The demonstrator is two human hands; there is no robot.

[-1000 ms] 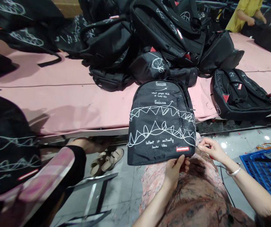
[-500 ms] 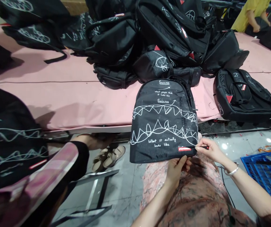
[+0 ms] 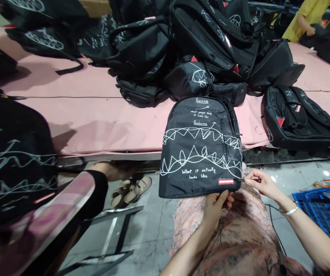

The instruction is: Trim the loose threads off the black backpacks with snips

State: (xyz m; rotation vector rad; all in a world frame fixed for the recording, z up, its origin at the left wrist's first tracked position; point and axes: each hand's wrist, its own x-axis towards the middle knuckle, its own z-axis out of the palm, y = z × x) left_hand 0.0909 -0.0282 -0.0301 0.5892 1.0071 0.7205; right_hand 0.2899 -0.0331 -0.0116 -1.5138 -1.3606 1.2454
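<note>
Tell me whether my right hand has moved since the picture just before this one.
Yes: rightward. Your right hand now sits nearer the blue crate and farther from the red label on the black backpack.

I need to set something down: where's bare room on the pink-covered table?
Widest: pink table surface left of the held, white-scribbled black fabric backpack. A narrower strip separates it from the red-tabbed black backpack at right. Piled black backpacks crowd behind.
</note>
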